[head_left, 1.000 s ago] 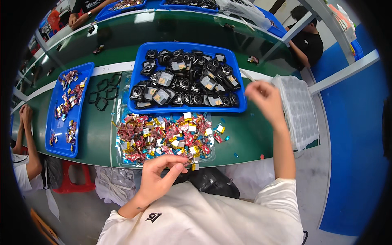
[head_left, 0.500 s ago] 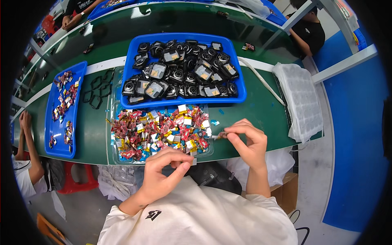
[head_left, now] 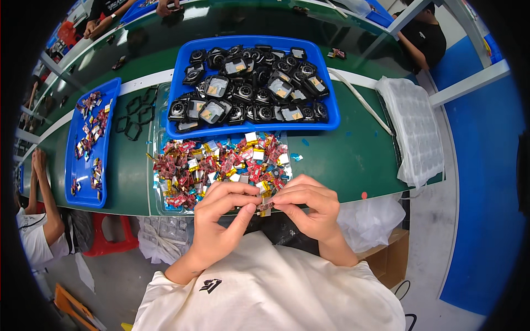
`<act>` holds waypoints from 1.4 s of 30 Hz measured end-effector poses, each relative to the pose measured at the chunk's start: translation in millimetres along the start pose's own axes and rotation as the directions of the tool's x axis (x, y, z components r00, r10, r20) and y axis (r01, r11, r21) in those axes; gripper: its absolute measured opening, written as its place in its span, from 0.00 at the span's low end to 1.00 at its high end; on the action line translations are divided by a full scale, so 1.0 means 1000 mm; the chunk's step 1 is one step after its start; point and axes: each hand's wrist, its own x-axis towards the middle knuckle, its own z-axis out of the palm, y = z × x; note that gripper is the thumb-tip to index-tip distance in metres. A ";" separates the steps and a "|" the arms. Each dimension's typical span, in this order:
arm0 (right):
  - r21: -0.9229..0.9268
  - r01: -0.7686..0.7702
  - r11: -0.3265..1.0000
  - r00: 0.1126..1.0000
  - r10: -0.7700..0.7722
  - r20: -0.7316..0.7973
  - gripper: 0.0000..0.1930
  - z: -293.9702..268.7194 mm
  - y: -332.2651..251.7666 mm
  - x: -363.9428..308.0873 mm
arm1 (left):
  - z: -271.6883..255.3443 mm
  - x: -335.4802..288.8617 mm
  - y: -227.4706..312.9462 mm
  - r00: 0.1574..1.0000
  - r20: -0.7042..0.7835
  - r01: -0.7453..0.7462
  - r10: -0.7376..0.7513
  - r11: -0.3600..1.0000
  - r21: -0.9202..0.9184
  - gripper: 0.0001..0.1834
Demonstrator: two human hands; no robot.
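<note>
Just over the front edge of the green bench, my two hands meet fingertip to fingertip. Between them is a small reddish circuit board (head_left: 266,206) with a pale part attached, much of it covered by fingers. My left hand (head_left: 223,212) pinches its left end with thumb and fingers. On the other end, the thumb and index finger of my right hand (head_left: 312,209) are closed. Directly beyond lies a clear plastic tray (head_left: 157,190) heaped with red circuit boards (head_left: 212,165), silver-and-yellow battery pieces and blue film scraps.
Behind the heap stands a blue tray (head_left: 334,118) of black watch-like casings (head_left: 243,91). A long blue tray (head_left: 70,165) of boards and several black frames (head_left: 132,131) lie left. Rightward are a white cable (head_left: 364,105), wrapped white trays (head_left: 411,129) and a red dot (head_left: 364,195). Other people sit nearby.
My right hand has moved left from beside the heap, bringing the small board to my left hand. The view has shifted slightly. A co-worker's hand now shows at the far bench.
</note>
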 end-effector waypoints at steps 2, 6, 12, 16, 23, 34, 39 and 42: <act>-0.008 0.024 1.000 1.000 -0.024 -0.009 0.08 0.001 0.000 -0.001 | 0.000 0.000 -0.002 1.000 0.004 0.026 -0.026 1.000 -0.012 0.04; -0.094 0.073 0.993 0.997 -0.075 -0.020 0.09 0.007 -0.002 0.000 | 0.004 -0.005 -0.001 0.994 -0.038 0.098 -0.099 0.995 -0.032 0.01; 0.146 -0.230 0.962 0.973 0.222 0.069 0.10 0.008 -0.008 -0.002 | 0.002 0.000 0.006 0.992 -0.080 0.092 -0.098 0.993 -0.072 0.04; 0.306 -0.413 0.858 0.910 0.377 0.172 0.11 0.006 -0.011 -0.002 | 0.003 -0.009 -0.011 0.992 0.006 0.124 -0.125 0.971 -0.206 0.06; 0.136 -0.345 0.929 0.938 0.335 0.092 0.10 0.000 -0.006 -0.004 | 0.001 -0.013 -0.003 0.981 0.026 0.194 -0.194 0.946 -0.259 0.05; -0.037 0.020 0.999 0.997 -0.017 0.076 0.10 0.000 -0.002 0.002 | 0.003 -0.010 0.000 0.961 0.075 0.278 -0.267 0.931 -0.236 0.05; 0.463 -0.344 0.817 0.936 0.339 0.096 0.07 0.003 -0.004 -0.007 | -0.002 -0.010 0.003 0.969 0.076 0.248 -0.236 0.918 -0.309 0.01; 0.580 -0.371 0.725 0.920 0.371 0.125 0.07 0.005 -0.005 -0.007 | -0.001 -0.008 0.005 0.962 0.082 0.274 -0.261 0.905 -0.326 0.01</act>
